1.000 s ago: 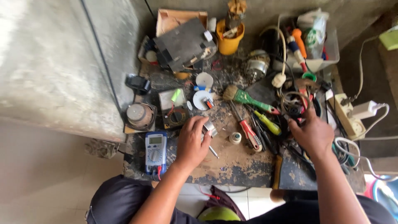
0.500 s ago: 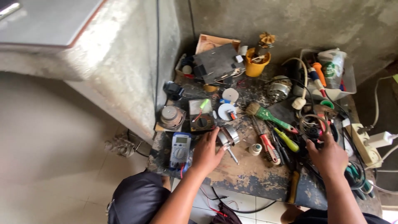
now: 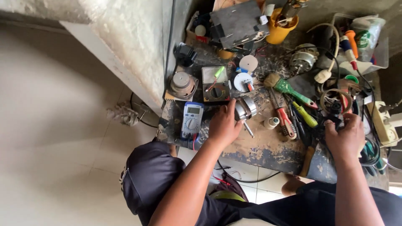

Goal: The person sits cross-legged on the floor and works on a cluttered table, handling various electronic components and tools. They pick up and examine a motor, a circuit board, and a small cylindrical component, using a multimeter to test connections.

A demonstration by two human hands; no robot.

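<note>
Near the frame's centre, the left hand (image 3: 223, 125) rests with fingers curled on a small metal motor (image 3: 245, 109), its shaft pointing lower right. At right, the right hand (image 3: 344, 136) closes among dark cables (image 3: 368, 152); what it grips is hidden.

right hand (image 3: 345, 136) fingertips buried in tool clutter, power strip (image 3: 387, 125) cut by right edge

Single head-worn view, looking steeply down, fairly near, cluttered workbench (image 3: 268, 150), both forearms entering from below
</note>
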